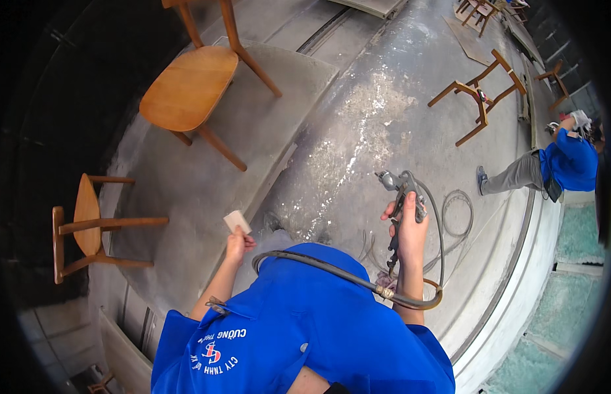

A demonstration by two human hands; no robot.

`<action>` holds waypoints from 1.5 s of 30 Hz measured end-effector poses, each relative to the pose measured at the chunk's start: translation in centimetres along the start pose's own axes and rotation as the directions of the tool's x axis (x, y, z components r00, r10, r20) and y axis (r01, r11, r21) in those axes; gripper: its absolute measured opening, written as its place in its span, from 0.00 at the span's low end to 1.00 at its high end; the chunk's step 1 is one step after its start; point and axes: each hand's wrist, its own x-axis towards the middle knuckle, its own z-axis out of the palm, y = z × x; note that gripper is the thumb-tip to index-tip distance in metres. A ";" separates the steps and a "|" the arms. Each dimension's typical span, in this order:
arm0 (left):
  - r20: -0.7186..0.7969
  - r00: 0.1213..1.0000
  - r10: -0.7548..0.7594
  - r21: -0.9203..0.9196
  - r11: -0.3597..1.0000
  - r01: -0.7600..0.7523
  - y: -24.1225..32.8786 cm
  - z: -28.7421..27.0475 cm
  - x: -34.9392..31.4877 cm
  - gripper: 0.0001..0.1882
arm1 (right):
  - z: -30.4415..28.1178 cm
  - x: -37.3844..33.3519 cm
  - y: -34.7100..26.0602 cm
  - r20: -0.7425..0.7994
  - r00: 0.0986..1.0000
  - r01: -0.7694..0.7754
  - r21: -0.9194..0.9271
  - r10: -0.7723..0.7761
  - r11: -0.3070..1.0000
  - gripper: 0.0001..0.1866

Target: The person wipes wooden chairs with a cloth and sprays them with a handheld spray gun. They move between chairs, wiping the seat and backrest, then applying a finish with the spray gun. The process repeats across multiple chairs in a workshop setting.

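Observation:
My right hand (pixel 410 231) is wrapped round the grip of a grey metal spray gun (pixel 404 186), whose nozzle points to the left. A hose curves down from the gun beside my wrist. Across the front of my blue shirt runs a thicker dark hose (pixel 332 264), looping at my right forearm. Between the thumb and fingers of my left hand (pixel 236 245) is a small pale beige flat pad (pixel 238 222); its exact kind is unclear. Ahead of that hand stands a wooden chair (pixel 190 85) with an orange-brown seat, and another wooden chair (pixel 89 220) is at the left.
Under the nearer chairs lies a grey board (pixel 266 125). More wooden chairs (pixel 483 98) stand at the far right. A co-worker in blue (pixel 568 164) is at the right edge, near greenish panels (pixel 575 295). Loose hose (pixel 458 213) coils on the white-speckled floor (pixel 358 131).

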 end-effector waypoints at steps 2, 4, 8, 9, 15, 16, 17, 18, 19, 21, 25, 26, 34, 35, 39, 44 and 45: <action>0.127 0.992 0.015 0.025 1.000 -0.019 0.1 2.6 -2.3 0.33 | -0.3 -0.9 -0.2 -0.024 1.000 -0.004 0.051 0.006 0.999 0.23; 0.214 0.977 0.026 0.010 1.000 -0.029 0.1 4.0 -5.0 0.32 | -0.5 -2.0 -1.0 -0.048 0.995 0.091 0.158 -0.085 0.983 0.24; 0.224 0.974 0.028 0.016 0.999 -0.033 2.0 3.6 -9.1 0.29 | -2.1 -3.2 -3.3 0.089 0.978 0.175 0.165 -0.191 0.971 0.32; 0.218 0.976 0.009 0.003 1.000 -0.010 2.6 3.3 -9.9 0.29 | -2.5 -3.6 -3.6 0.140 0.974 0.159 0.140 -0.179 0.977 0.33; 0.165 0.986 0.018 0.032 0.999 -0.024 5.9 4.2 -13.7 0.27 | -3.3 -6.6 -3.5 0.337 0.930 0.097 0.159 -0.147 0.983 0.38; 0.161 0.986 0.034 0.032 0.999 -0.040 6.3 4.3 -14.2 0.26 | -3.3 -6.8 -3.3 0.317 0.936 0.107 0.162 -0.154 0.981 0.38; 0.163 0.986 0.032 0.045 0.998 -0.040 6.8 4.4 -14.6 0.26 | -3.1 -6.9 -3.1 0.293 0.942 0.116 0.166 -0.162 0.979 0.37; 0.166 0.986 0.033 0.060 0.997 -0.043 7.1 4.4 -14.9 0.26 | -3.0 -7.0 -3.0 0.267 0.947 0.131 0.182 -0.177 0.975 0.37; 0.159 0.985 0.060 0.071 0.995 -0.072 7.4 4.5 -15.2 0.26 | -2.9 -6.9 -2.9 0.210 0.958 0.165 0.148 -0.194 0.975 0.37; 0.160 0.987 0.019 0.037 0.999 -0.025 7.6 4.6 -15.7 0.25 | -3.0 -6.7 -3.0 0.143 0.965 0.207 0.110 -0.222 0.972 0.37; 0.137 0.990 -0.043 -0.017 0.999 0.046 7.6 4.7 -16.2 0.23 | -3.8 -6.8 -3.2 0.206 0.958 0.167 0.171 -0.201 0.971 0.38; 0.140 0.988 -0.064 -0.047 0.996 0.071 7.6 4.7 -16.3 0.23 | -4.0 -7.0 -3.2 0.267 0.944 0.143 0.204 -0.196 0.968 0.38; 0.154 0.981 -0.120 -0.123 0.983 0.139 5.9 4.3 -17.4 0.23 | -3.5 -6.5 -1.2 0.297 0.942 -0.052 -0.331 0.156 0.942 0.29; 0.158 0.981 -0.112 -0.154 0.979 0.137 5.5 4.2 -17.4 0.23 | -3.5 -6.5 -1.3 0.283 0.945 -0.061 -0.341 0.164 0.938 0.29; 0.169 0.971 -0.170 -0.351 0.910 0.220 4.8 3.9 -15.9 0.20 | -4.3 -5.9 -3.9 0.252 0.967 0.064 -0.097 -0.038 0.993 0.28; 0.186 0.971 -0.147 -0.664 0.710 0.235 6.7 2.2 -11.1 0.18 | -4.4 -4.3 -9.3 0.229 0.877 0.438 -0.022 -0.422 0.899 0.40; 0.168 0.976 -0.140 -0.702 0.678 0.218 7.5 1.6 -9.9 0.18 | -3.9 -3.8 -10.4 0.195 0.857 0.494 -0.045 -0.477 0.868 0.40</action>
